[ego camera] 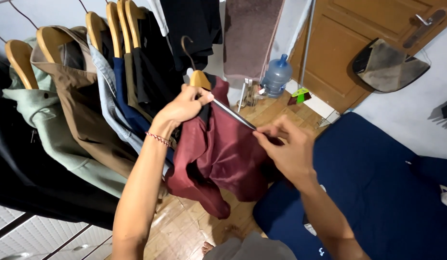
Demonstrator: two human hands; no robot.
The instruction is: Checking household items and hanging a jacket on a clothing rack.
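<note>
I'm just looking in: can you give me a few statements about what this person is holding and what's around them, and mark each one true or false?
1. The left hand grips a wooden hanger carrying a dark red garment. True.
2. The right hand rests flat on the blue mattress. False: it pinches the garment's edge, above the mattress.
3. Other clothes hang on wooden hangers on the rack to the left. True.
4. The water jug stands on the mattress. False: it stands on the wooden floor near the door.
5. A bracelet circles the left wrist. True.
</note>
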